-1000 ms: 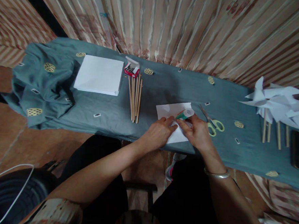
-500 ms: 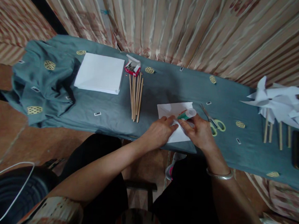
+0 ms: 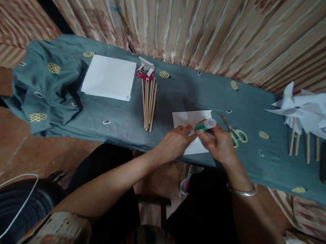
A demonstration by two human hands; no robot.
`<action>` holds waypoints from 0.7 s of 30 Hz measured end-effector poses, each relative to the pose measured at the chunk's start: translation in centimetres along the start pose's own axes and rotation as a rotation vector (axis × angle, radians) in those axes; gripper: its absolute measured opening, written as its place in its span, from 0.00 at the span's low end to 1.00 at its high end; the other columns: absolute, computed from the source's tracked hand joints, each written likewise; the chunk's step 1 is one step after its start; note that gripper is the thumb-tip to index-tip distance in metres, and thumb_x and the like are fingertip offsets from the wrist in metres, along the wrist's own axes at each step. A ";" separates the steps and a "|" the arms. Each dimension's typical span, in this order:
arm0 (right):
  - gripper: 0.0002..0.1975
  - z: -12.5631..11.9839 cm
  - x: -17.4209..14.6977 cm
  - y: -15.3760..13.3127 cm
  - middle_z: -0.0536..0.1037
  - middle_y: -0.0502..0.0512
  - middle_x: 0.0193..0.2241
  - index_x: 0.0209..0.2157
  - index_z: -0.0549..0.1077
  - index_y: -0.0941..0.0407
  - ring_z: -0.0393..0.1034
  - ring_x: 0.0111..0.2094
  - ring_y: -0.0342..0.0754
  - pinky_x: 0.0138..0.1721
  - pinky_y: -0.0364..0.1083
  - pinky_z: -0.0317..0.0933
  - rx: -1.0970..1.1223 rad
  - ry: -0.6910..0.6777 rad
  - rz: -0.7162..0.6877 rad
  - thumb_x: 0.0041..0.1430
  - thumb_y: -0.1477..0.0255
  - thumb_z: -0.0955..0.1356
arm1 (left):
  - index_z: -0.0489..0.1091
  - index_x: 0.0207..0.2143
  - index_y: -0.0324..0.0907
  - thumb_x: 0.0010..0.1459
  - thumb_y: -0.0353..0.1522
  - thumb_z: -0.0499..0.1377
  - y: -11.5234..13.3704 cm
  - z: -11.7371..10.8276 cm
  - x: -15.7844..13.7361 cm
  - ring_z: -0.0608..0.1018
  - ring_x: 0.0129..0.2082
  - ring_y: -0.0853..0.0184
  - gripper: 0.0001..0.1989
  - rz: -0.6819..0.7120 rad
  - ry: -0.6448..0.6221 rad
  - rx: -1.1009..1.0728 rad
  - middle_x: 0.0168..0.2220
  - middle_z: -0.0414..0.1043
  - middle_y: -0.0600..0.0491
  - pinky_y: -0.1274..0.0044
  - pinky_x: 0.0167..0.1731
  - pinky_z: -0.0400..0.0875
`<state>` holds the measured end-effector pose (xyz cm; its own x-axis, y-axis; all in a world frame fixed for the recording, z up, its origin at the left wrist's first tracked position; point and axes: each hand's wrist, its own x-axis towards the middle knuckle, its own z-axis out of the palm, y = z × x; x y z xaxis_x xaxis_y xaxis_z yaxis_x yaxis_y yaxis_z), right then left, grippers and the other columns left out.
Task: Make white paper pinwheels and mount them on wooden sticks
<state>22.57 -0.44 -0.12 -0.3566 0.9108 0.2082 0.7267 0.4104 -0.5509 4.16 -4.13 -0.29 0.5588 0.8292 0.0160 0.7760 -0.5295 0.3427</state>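
The cloth-covered desk (image 3: 250, 106) carries every stage of the work. At its right end lies a cluster of paper pinwheels (image 3: 300, 115) on wooden sticks, and these look complete, though they overlap too much to count. Toward the left, a stack of white paper (image 3: 108, 77) seems to be unused stock.

Near the front edge, between the two hands, lies the piece being worked: a white paper sheet (image 3: 181, 118) with a diagonal line at its far left corner. I judge it partway made; it has no stick and no pinned centre. The left hand (image 3: 175, 141) has its thumb and fingers drawn together at the sheet's middle; whether it pinches paper or only presses, I cannot tell. The right hand (image 3: 220, 144) grips a green glue stick, its fingertips low over the paper.

The bare wooden sticks (image 3: 147, 105) await blades. Scissors (image 3: 233, 129) rest just beyond the right hand. Smaller are the glue stick (image 3: 203, 125) and the open red box of metal tacks (image 3: 145, 73).
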 end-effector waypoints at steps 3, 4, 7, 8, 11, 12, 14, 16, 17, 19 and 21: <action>0.12 -0.1 0.0 0.0 0.80 0.58 0.33 0.40 0.73 0.55 0.76 0.33 0.55 0.35 0.50 0.69 0.013 -0.006 0.002 0.60 0.62 0.66 | 0.64 0.57 0.41 0.68 0.29 0.43 0.1 0.0 0.0 0.72 0.47 0.60 0.19 -0.004 -0.012 0.007 0.58 0.62 0.42 0.68 0.47 0.71; 0.12 -0.1 0.0 0.0 0.80 0.58 0.33 0.40 0.73 0.55 0.76 0.32 0.55 0.35 0.51 0.69 0.011 -0.006 0.003 0.60 0.62 0.66 | 0.64 0.56 0.41 0.68 0.29 0.43 0.1 0.0 0.0 0.72 0.47 0.60 0.19 -0.004 -0.014 0.011 0.58 0.62 0.42 0.68 0.47 0.71; 0.11 -0.1 0.0 0.1 0.80 0.58 0.32 0.39 0.73 0.55 0.76 0.32 0.55 0.34 0.52 0.70 0.005 -0.009 0.001 0.60 0.62 0.67 | 0.65 0.55 0.40 0.67 0.28 0.45 0.1 0.0 0.0 0.72 0.47 0.59 0.18 0.001 -0.016 0.016 0.59 0.62 0.42 0.68 0.46 0.71; 0.11 -0.1 0.0 0.1 0.80 0.58 0.32 0.40 0.73 0.55 0.76 0.32 0.56 0.35 0.52 0.70 0.009 -0.013 0.001 0.59 0.63 0.67 | 0.65 0.55 0.40 0.67 0.28 0.45 0.1 0.0 0.0 0.72 0.47 0.59 0.18 0.000 -0.016 0.016 0.59 0.62 0.42 0.68 0.46 0.71; 0.12 0.0 -0.1 0.2 0.80 0.58 0.34 0.41 0.73 0.55 0.77 0.35 0.57 0.36 0.53 0.70 0.025 -0.025 0.007 0.60 0.63 0.67 | 0.66 0.55 0.40 0.67 0.28 0.44 0.1 0.1 0.1 0.73 0.47 0.59 0.18 -0.003 -0.007 0.015 0.59 0.62 0.42 0.68 0.46 0.71; 0.12 0.0 -0.1 0.3 0.80 0.59 0.34 0.41 0.73 0.55 0.77 0.35 0.57 0.37 0.53 0.70 0.024 -0.027 0.008 0.60 0.63 0.67 | 0.66 0.55 0.40 0.68 0.28 0.44 0.1 0.1 0.1 0.73 0.47 0.59 0.18 -0.004 -0.004 0.014 0.59 0.62 0.42 0.68 0.46 0.71; 0.12 0.0 -0.2 0.3 0.80 0.58 0.34 0.41 0.73 0.55 0.77 0.35 0.56 0.36 0.53 0.70 0.019 -0.023 0.005 0.60 0.63 0.67 | 0.66 0.54 0.40 0.68 0.28 0.43 0.0 0.2 0.1 0.73 0.47 0.59 0.18 -0.003 0.001 0.012 0.59 0.62 0.42 0.68 0.46 0.71; 0.11 0.0 -0.2 0.2 0.80 0.58 0.33 0.40 0.73 0.55 0.77 0.34 0.56 0.36 0.52 0.70 0.020 -0.022 -0.007 0.60 0.63 0.67 | 0.66 0.55 0.40 0.68 0.28 0.44 0.0 0.3 0.1 0.73 0.47 0.59 0.18 0.002 0.005 0.012 0.59 0.62 0.42 0.68 0.46 0.71; 0.11 -0.1 -0.2 0.2 0.80 0.58 0.33 0.40 0.73 0.55 0.77 0.34 0.56 0.36 0.52 0.70 0.023 -0.021 -0.013 0.60 0.63 0.66 | 0.66 0.55 0.40 0.68 0.28 0.44 0.0 0.4 0.1 0.73 0.48 0.59 0.18 0.005 0.008 0.013 0.59 0.62 0.42 0.68 0.47 0.71; 0.11 -0.1 -0.2 0.1 0.80 0.57 0.33 0.39 0.73 0.55 0.77 0.34 0.56 0.36 0.52 0.70 0.029 -0.023 -0.015 0.60 0.63 0.66 | 0.65 0.55 0.40 0.68 0.28 0.44 0.0 0.4 0.0 0.73 0.48 0.59 0.18 0.010 0.014 0.014 0.59 0.62 0.41 0.68 0.47 0.71; 0.11 -0.1 -0.2 0.0 0.80 0.58 0.33 0.40 0.73 0.55 0.76 0.35 0.56 0.36 0.52 0.70 0.025 -0.028 -0.005 0.60 0.63 0.66 | 0.64 0.56 0.40 0.67 0.28 0.44 0.0 0.4 0.0 0.73 0.48 0.59 0.18 0.010 0.018 0.017 0.58 0.63 0.41 0.68 0.47 0.71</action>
<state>22.75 -0.62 -0.11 -0.3764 0.9070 0.1889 0.7103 0.4134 -0.5697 4.28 -4.18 -0.66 0.5613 0.8268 0.0362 0.7754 -0.5406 0.3262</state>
